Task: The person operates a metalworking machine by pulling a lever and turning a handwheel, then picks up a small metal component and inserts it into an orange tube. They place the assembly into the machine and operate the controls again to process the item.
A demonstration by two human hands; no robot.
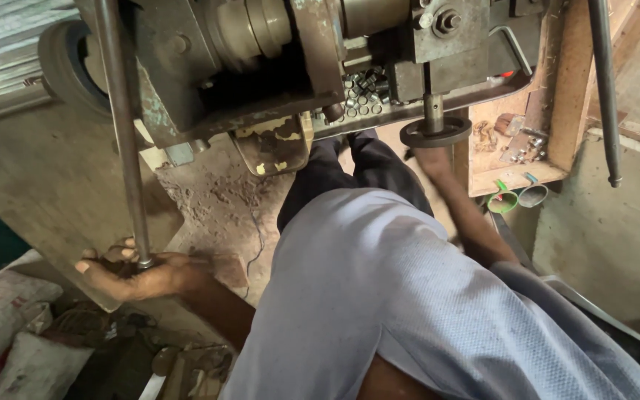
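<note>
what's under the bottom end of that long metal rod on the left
The left hand is cupped under the long metal rod, palm up. What lies beneath the hand is covered.

Left hand (136, 272) low, palm up, fingers loosely curled, forearm stretched out sideways, right hand (432, 158) reaching forward, blurred, arm extended

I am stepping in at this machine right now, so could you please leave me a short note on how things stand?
Left hand: cupped under the lower end of the long metal rod, which stands against the machine.
Right hand: blurred, up at the round handwheel; its grip cannot be told.
Small metal parts lie in the machine's tray.
Done: rod end supported by hand. Left: cannot tell from this view.
</note>
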